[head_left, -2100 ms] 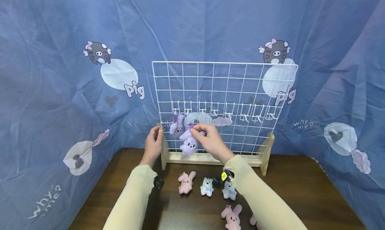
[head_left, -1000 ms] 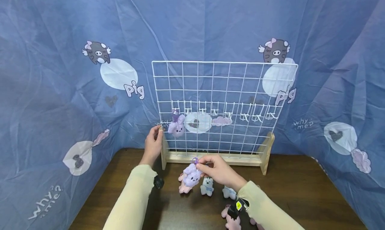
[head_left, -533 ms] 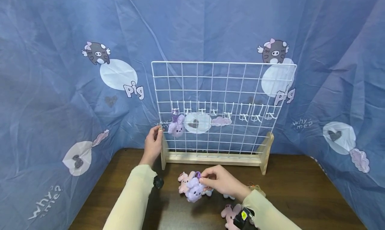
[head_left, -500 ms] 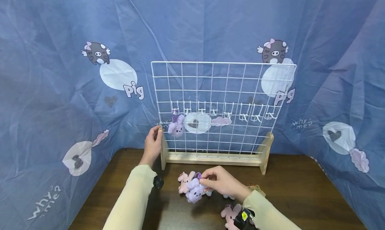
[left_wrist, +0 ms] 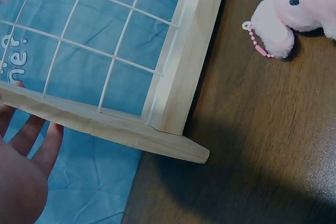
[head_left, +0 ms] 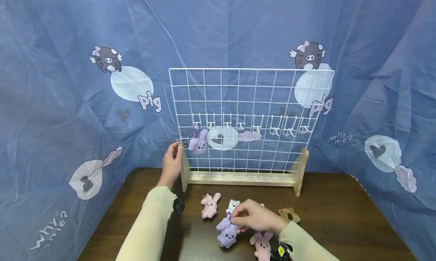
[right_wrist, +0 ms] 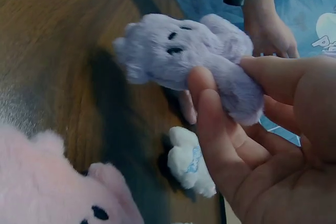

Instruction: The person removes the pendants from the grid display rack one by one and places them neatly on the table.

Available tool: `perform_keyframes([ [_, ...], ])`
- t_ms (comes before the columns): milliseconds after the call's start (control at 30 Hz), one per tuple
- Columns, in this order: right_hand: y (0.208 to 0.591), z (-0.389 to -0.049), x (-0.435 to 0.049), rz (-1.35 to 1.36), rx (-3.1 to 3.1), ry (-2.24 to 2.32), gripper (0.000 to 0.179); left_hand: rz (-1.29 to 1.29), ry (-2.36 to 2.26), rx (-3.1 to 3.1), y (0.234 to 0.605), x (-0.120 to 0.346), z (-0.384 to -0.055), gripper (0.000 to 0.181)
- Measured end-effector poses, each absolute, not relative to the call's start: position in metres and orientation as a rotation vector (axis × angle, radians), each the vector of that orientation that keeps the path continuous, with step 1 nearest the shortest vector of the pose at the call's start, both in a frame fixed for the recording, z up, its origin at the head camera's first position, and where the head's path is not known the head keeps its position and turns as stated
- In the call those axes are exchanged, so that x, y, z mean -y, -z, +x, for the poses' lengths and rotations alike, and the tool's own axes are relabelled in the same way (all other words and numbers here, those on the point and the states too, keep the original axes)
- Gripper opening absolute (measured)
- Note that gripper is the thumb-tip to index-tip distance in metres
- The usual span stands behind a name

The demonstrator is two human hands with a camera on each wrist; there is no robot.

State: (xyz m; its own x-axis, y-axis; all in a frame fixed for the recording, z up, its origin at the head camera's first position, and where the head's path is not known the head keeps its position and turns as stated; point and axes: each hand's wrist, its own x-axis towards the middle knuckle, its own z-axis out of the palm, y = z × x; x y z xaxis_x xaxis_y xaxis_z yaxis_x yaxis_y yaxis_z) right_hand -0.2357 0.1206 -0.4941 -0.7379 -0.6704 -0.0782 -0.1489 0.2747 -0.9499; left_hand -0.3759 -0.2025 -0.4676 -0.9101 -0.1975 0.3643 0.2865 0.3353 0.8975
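Observation:
My right hand (head_left: 260, 215) pinches a purple plush bunny keychain (head_left: 226, 234) near its ears and purple loop, low over the table. In the right wrist view, thumb and fingers hold the bunny (right_wrist: 173, 51) by its ear end. My left hand (head_left: 171, 164) grips the upper end of the left wooden upright (head_left: 184, 174) of a white wire grid rack (head_left: 238, 85). Its fingers (left_wrist: 50, 148) reach behind the upright in the left wrist view. Another purple bunny keychain (head_left: 200, 144) hangs from the leftmost hook of the rack.
On the table (head_left: 327, 223) lie a pink plush bunny (head_left: 210, 206), a white plush bear (head_left: 233, 205) partly hidden by my right hand, another pink bunny (head_left: 261, 247) nearer me, and a brown plush (head_left: 289, 214) at the right. Several white hooks (head_left: 256, 129) line the grid.
My right hand has carried the purple bunny down and away from the rack, toward me over the table. The left hand keeps its place at the upright. The brown plush has come into view.

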Motion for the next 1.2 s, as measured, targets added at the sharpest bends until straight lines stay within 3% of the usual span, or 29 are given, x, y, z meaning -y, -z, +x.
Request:
perform_keyframes([
  [1200,0.510,-0.224,-0.111,-0.662,-2.138,1.232,0.020,-0.086,1.622,2.198,0.466,0.203,-0.375,0.038],
])
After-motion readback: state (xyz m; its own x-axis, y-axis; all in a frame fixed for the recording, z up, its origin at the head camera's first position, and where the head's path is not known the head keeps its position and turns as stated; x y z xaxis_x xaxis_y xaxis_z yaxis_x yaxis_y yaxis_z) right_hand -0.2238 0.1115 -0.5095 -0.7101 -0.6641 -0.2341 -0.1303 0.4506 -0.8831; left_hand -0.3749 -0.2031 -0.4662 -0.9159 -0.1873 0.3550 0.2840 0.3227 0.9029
